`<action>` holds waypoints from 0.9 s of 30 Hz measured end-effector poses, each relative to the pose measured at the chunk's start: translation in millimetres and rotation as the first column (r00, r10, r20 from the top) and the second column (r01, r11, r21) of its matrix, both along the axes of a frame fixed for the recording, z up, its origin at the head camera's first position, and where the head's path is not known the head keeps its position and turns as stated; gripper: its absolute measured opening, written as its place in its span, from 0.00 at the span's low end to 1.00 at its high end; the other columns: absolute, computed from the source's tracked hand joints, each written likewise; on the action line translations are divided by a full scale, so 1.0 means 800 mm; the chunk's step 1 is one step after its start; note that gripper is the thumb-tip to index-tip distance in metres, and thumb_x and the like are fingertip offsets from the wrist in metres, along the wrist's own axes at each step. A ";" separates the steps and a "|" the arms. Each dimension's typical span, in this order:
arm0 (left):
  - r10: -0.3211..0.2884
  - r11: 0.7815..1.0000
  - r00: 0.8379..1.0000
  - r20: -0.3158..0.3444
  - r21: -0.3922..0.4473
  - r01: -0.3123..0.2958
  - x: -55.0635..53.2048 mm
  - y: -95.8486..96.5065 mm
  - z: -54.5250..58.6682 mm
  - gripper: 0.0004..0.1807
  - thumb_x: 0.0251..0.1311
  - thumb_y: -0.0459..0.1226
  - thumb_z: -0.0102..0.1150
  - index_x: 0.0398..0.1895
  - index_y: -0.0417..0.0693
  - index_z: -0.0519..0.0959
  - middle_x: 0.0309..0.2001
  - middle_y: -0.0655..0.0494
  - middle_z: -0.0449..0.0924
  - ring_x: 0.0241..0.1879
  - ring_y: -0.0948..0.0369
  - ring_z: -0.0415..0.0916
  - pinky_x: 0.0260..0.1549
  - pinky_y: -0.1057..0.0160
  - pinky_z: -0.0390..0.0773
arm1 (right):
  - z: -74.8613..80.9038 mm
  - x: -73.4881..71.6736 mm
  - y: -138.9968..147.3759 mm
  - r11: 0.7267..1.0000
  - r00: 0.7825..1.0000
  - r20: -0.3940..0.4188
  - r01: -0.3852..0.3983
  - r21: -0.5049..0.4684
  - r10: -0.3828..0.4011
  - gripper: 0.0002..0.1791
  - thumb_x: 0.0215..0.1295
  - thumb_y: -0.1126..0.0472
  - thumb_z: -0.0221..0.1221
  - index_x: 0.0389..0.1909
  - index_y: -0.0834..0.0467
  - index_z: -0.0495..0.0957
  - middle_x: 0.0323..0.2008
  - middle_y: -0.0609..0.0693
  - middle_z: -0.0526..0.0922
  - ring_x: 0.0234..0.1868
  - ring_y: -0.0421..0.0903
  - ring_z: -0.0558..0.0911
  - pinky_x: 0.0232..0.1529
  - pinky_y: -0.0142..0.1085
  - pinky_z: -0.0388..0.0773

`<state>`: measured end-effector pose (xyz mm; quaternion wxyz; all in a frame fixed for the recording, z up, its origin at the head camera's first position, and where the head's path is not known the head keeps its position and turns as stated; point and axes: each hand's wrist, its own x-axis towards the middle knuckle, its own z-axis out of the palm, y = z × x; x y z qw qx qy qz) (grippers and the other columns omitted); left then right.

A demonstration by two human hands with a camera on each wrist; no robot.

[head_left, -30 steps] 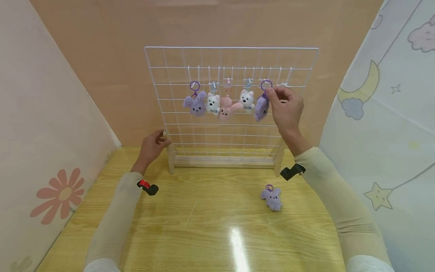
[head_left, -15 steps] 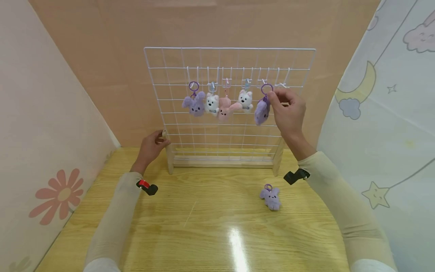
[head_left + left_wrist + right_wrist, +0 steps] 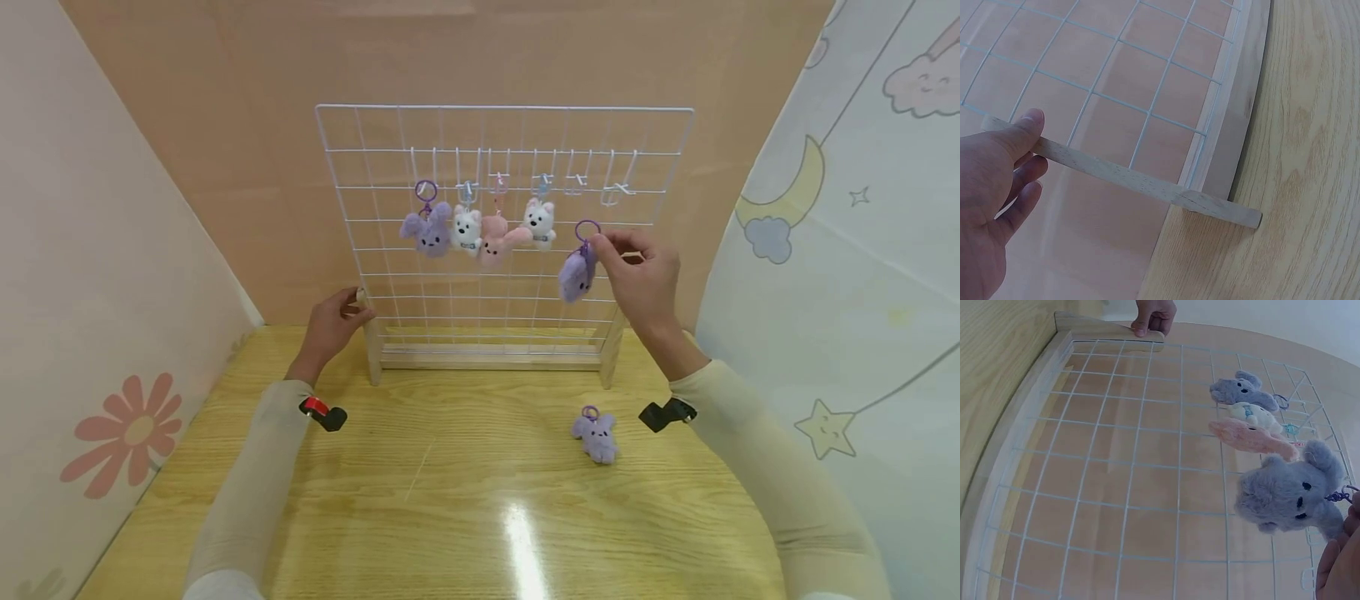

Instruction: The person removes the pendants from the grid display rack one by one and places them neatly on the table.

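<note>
The left hand [image 3: 335, 321] reaches forward from a pale sleeve and grips the top of the wooden post [image 3: 371, 346] at the left end of the wire grid rack [image 3: 390, 242]; the left wrist view shows its thumb [image 3: 1025, 125] laid along the post with the other fingers curled beneath. The rack stands upright on the desk [image 3: 450, 500] on a wooden base.

Four plush keychains hang in a row from the hooks on the rack: a purple bunny [image 3: 427, 230], a white bear [image 3: 468, 230], a pink plush [image 3: 497, 238] and a second white bear [image 3: 540, 223]. Two hooks [image 3: 611, 193] to their right hang bare.

The right hand [image 3: 640, 277] is raised in front of the rack's lower right part, forearm sloping up from the desk edge. Its thumb and forefinger pinch the purple ring of a purple plush keychain [image 3: 576, 273], which dangles free of the hooks, below the hanging row and just left of the hand.

Another purple plush [image 3: 597, 435] lies flat on the desk, in front of the rack's right foot.
</note>
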<state>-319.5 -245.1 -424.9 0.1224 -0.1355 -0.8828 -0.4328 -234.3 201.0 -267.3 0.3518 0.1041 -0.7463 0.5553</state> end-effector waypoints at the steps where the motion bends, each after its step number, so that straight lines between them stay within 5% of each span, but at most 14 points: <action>1: 0.001 1.000 1.000 0.000 -0.003 -0.001 0.000 0.000 0.000 0.33 0.70 0.42 0.64 0.74 0.39 0.68 0.61 0.36 0.79 0.54 0.41 0.81 0.49 0.39 0.82 | -0.006 -0.003 0.003 1.000 1.000 0.001 0.002 0.012 -0.002 0.11 0.65 0.63 0.68 0.37 0.70 0.87 0.26 0.34 0.82 0.31 0.35 0.77 0.28 0.23 0.73; 10: 0.010 1.000 1.000 0.000 -0.010 -0.010 0.000 0.001 0.000 0.33 0.70 0.42 0.64 0.74 0.39 0.67 0.62 0.34 0.78 0.54 0.40 0.81 0.50 0.39 0.82 | -0.042 0.006 0.019 0.994 1.000 0.016 -0.022 0.105 0.021 0.10 0.65 0.61 0.70 0.37 0.66 0.89 0.29 0.35 0.83 0.32 0.37 0.79 0.30 0.23 0.76; 15: 0.011 1.000 1.000 0.006 -0.007 -0.011 0.000 0.001 0.001 0.33 0.71 0.43 0.64 0.74 0.39 0.68 0.63 0.35 0.77 0.54 0.40 0.81 0.50 0.39 0.82 | -0.049 0.028 0.013 0.989 0.998 0.057 -0.026 0.149 0.017 0.07 0.65 0.68 0.68 0.36 0.70 0.88 0.28 0.33 0.81 0.30 0.33 0.77 0.30 0.21 0.74; 19: 0.009 1.000 1.000 0.014 -0.001 -0.009 0.000 0.001 0.001 0.33 0.71 0.41 0.64 0.74 0.39 0.67 0.64 0.35 0.77 0.55 0.40 0.80 0.50 0.39 0.82 | -0.054 0.047 0.007 0.982 0.996 0.075 -0.056 0.180 0.043 0.06 0.65 0.70 0.67 0.35 0.72 0.87 0.29 0.41 0.83 0.29 0.33 0.77 0.28 0.22 0.73; 27: -0.001 1.000 1.000 0.023 0.013 0.001 0.000 0.001 0.002 0.33 0.71 0.40 0.64 0.74 0.39 0.67 0.65 0.35 0.76 0.55 0.41 0.80 0.50 0.39 0.82 | -0.109 0.044 0.020 0.966 0.991 0.124 -0.076 0.246 0.046 0.05 0.66 0.63 0.69 0.35 0.62 0.89 0.32 0.52 0.86 0.32 0.35 0.79 0.33 0.23 0.76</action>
